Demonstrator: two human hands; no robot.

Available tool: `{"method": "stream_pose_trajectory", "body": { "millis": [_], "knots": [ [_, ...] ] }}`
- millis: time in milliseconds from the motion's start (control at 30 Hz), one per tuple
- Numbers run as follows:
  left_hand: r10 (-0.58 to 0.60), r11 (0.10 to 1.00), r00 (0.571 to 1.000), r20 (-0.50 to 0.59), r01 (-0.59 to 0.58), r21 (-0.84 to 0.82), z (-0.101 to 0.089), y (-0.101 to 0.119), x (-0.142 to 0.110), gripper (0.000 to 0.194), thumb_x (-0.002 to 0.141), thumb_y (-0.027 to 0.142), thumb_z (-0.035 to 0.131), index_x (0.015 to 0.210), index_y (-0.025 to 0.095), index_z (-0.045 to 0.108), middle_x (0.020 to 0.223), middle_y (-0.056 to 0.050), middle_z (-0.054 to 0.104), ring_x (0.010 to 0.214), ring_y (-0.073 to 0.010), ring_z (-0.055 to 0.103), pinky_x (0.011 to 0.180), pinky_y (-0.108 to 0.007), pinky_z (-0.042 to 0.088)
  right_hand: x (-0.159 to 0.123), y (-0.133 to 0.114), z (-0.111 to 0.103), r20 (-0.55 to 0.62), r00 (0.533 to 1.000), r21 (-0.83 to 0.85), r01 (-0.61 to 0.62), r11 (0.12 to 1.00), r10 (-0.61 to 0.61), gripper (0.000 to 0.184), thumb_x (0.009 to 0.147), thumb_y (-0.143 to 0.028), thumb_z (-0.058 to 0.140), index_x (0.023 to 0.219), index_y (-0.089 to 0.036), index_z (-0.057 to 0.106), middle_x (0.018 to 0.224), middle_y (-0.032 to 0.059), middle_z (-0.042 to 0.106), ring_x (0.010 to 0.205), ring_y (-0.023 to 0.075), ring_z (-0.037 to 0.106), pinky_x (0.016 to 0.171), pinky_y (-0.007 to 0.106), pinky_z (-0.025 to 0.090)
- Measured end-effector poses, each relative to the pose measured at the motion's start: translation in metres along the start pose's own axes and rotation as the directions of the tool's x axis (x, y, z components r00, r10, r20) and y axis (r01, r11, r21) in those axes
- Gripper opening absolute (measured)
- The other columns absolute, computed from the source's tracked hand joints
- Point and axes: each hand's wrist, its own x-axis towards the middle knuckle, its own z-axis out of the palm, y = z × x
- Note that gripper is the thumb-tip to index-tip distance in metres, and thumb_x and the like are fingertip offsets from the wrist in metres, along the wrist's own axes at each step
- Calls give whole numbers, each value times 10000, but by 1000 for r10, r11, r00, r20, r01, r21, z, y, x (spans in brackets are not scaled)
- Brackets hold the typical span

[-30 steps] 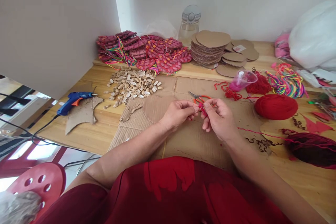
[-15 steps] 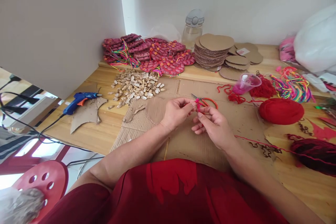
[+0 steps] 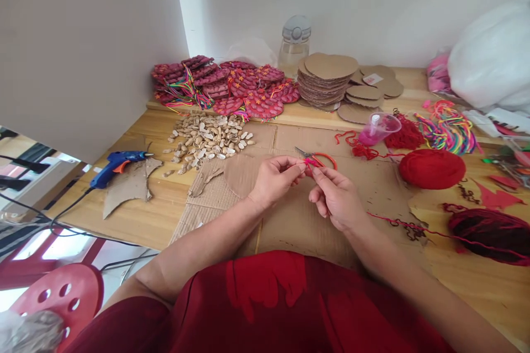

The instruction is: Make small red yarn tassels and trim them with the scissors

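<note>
Over the cardboard sheet [image 3: 302, 226], my left hand [image 3: 276, 179] pinches a small bunch of pink-red yarn [image 3: 309, 162] between thumb and fingertips. My right hand [image 3: 336, 194] grips the other side of the same yarn, its thumb and forefinger pressed together. A strand of red yarn [image 3: 397, 220] comes out beyond my right wrist and runs to the dark red yarn ball [image 3: 492, 234]. Just past my fingertips lie scissors [image 3: 329, 159] with orange handles, partly hidden by the yarn and hands. A round cardboard piece [image 3: 240, 175] lies beside my left hand.
Peanut shells [image 3: 215, 140] are heaped at left, near a blue glue gun [image 3: 120, 165]. Decorated pink pieces [image 3: 232, 85], a bottle [image 3: 295, 44] and stacked cardboard shapes [image 3: 327, 80] stand along the back. At right lie a red yarn ball [image 3: 433, 169] and a plastic cup [image 3: 381, 128].
My hands have drawn closer together around the yarn, the right fingers now curled in more. The whole view has shifted slightly, with the table things appearing further left.
</note>
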Motion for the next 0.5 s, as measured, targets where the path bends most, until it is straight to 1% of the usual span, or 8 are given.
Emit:
{"method": "stream_pose_trajectory", "body": {
  "millis": [67,133,167,233,267,333,433,500],
  "knots": [
    [46,997,999,-15,-45,57,-2,-1,1,241,750,370,717,773,131,695,655,-22,664,540,-79,529,542,-219,424,-1,2,1,29,999,-99,48,994,-45,356,855,-563,595,891,-211,563,563,-48,600,313,80,465,297,189,321],
    [114,980,993,-20,-109,166,-4,-2,3,201,782,338,686,773,138,702,657,-24,671,556,-90,547,560,-225,433,-4,3,2,62,984,-280,178,943,-168,284,903,-494,551,866,-213,552,630,-35,592,377,84,488,361,215,359],
    [153,961,988,-19,-144,235,-5,-2,3,181,796,319,669,776,143,708,665,-26,679,571,-99,562,573,-230,439,-6,2,3,88,965,-394,263,881,-249,245,923,-448,533,859,-212,555,637,-32,572,410,88,483,398,228,363],
    [235,902,972,-16,-212,376,-6,-3,3,145,812,275,643,786,157,724,700,-32,702,607,-114,591,599,-237,449,-10,0,4,166,902,-589,414,694,-398,185,948,-349,502,836,-212,553,616,-30,517,475,103,460,478,253,355],
    [273,866,962,-9,-242,438,-7,-3,2,133,815,255,635,794,165,732,722,-34,715,628,-122,606,612,-240,453,-12,-1,4,208,869,-650,465,601,-448,178,953,-307,487,812,-212,539,602,-30,490,502,111,447,511,263,346],
    [334,795,942,18,-292,532,-7,-3,1,126,820,222,625,818,178,743,761,-38,734,666,-134,633,638,-245,461,-15,-3,4,277,829,-707,519,481,-486,183,959,-250,456,786,-215,503,603,-26,468,535,123,433,553,279,329],
    [402,678,909,108,-375,633,-8,-3,-1,138,832,188,611,853,192,747,799,-42,750,712,-152,660,683,-260,473,-16,-5,3,342,803,-729,554,403,-487,196,960,-215,433,768,-214,472,632,-17,478,557,128,420,572,289,304],
    [446,569,875,190,-441,694,-8,-3,-2,146,834,164,599,841,192,743,810,-44,752,739,-167,668,709,-275,479,-16,-9,-1,374,781,-732,580,358,-500,205,954,-205,438,751,-210,461,647,-12,477,585,133,426,591,291,306]
  ]
}}
